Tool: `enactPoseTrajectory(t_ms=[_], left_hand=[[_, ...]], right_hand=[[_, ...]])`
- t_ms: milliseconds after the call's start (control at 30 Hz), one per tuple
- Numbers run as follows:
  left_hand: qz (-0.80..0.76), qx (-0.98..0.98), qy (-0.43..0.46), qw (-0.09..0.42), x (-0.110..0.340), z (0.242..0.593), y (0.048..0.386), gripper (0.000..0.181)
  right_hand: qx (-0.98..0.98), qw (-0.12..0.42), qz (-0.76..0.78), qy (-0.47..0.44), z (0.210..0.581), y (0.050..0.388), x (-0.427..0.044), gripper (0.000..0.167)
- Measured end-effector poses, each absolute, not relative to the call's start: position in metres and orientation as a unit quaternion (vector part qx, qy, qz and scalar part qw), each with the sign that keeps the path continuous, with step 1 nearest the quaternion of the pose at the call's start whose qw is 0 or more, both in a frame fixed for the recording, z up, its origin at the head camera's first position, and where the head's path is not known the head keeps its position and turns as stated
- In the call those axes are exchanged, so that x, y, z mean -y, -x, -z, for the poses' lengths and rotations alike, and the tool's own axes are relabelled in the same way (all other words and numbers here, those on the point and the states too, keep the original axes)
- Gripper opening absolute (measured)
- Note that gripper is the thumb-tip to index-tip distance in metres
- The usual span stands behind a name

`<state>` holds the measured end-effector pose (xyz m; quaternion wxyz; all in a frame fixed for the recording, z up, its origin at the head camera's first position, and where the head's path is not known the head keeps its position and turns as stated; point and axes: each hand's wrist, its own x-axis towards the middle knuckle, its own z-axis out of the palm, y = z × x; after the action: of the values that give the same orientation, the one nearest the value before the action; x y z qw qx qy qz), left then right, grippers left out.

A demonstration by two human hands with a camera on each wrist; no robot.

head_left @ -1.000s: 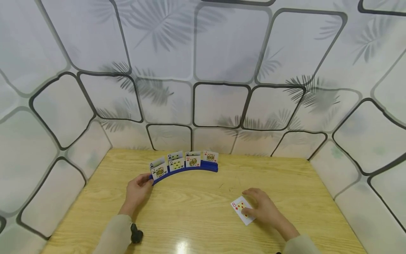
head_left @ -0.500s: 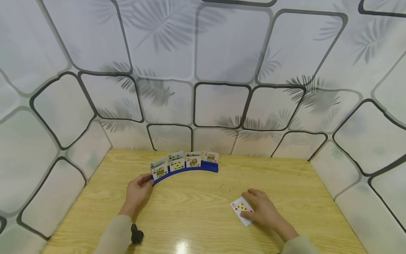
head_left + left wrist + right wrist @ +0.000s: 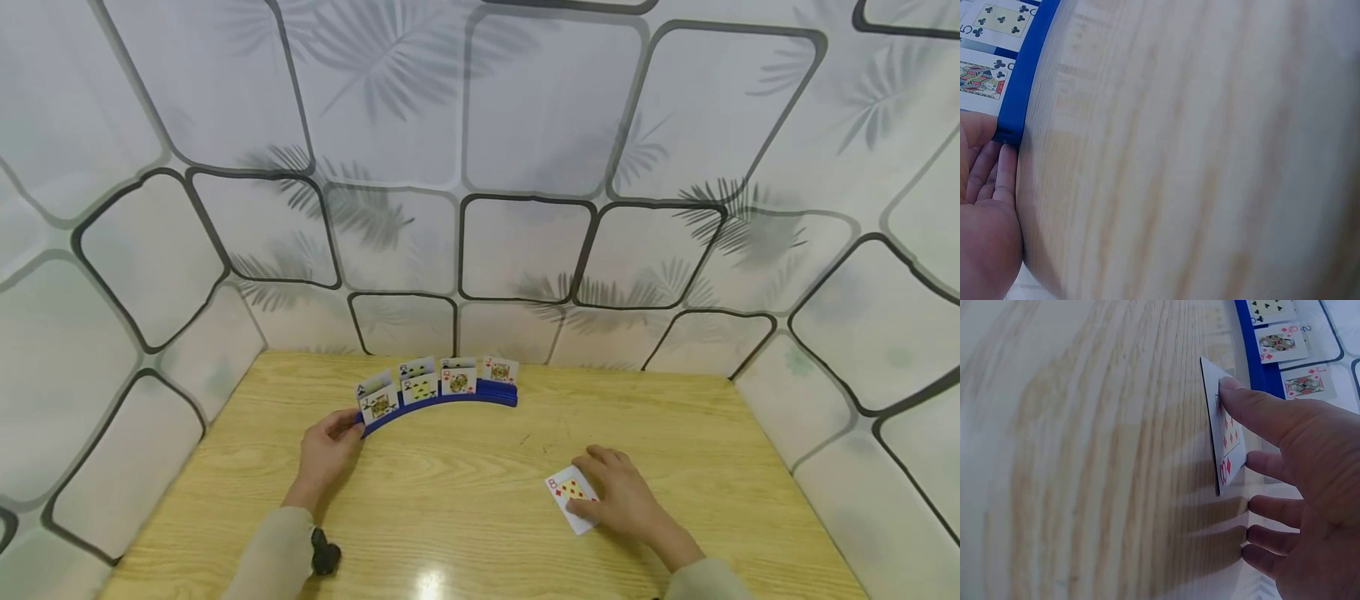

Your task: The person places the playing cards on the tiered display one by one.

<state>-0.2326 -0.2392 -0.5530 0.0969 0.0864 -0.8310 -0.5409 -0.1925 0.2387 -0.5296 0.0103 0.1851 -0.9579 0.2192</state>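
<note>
A curved blue card holder (image 3: 457,397) stands at the back of the table with playing cards upright in it. My left hand (image 3: 327,454) grips its left end between thumb and fingers. Nearest that hand is a jack of clubs (image 3: 379,406); a five of clubs (image 3: 420,388), a queen of diamonds (image 3: 459,382) and a jack of diamonds (image 3: 499,371) follow rightward. At the right, an eight of diamonds (image 3: 564,492) lies face up at table level. My right hand (image 3: 624,497) has its thumb on the card's face and index finger at its edge; the other fingertips touch the table.
More cards, including an ace (image 3: 373,384), stand in the holder's rear row. Wood-grain table (image 3: 450,517) surface lies between my hands. A patterned curtain (image 3: 525,250) closes off the back and both sides.
My right thumb has shifted slightly left over the eight of diamonds, which stays in place. The left hand and the card holder have hardly moved.
</note>
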Motion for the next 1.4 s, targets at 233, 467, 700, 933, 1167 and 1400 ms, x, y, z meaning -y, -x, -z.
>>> enactPoseTrajectory(t_ms=[233, 467, 700, 933, 1167, 1400], left_hand=[[0.540, 0.831, -0.086, 0.100, 0.238, 0.552, 0.232, 0.029], [0.542, 0.831, -0.086, 0.094, 0.238, 0.551, 0.231, 0.030], [0.543, 0.830, -0.090, 0.090, 0.239, 0.551, 0.231, 0.032], [0.540, 0.832, -0.088, 0.092, 0.239, 0.550, 0.231, 0.031], [0.535, 0.835, -0.082, 0.099, 0.238, 0.550, 0.231, 0.031], [0.538, 0.833, -0.088, 0.092, 0.239, 0.551, 0.232, 0.032]], right_hand=[[0.955, 0.003, -0.254, -0.153, 0.527, 0.191, -0.235, 0.068], [0.947, -0.004, -0.298, -0.119, 0.526, 0.191, -0.233, 0.064], [0.942, 0.000, -0.323, -0.093, 0.523, 0.194, -0.231, 0.046], [0.936, 0.000, -0.341, -0.087, 0.517, 0.198, -0.228, 0.033], [0.926, 0.017, -0.364, -0.102, 0.510, 0.206, -0.226, 0.028], [0.913, 0.032, -0.393, -0.106, 0.504, 0.214, -0.224, 0.027]])
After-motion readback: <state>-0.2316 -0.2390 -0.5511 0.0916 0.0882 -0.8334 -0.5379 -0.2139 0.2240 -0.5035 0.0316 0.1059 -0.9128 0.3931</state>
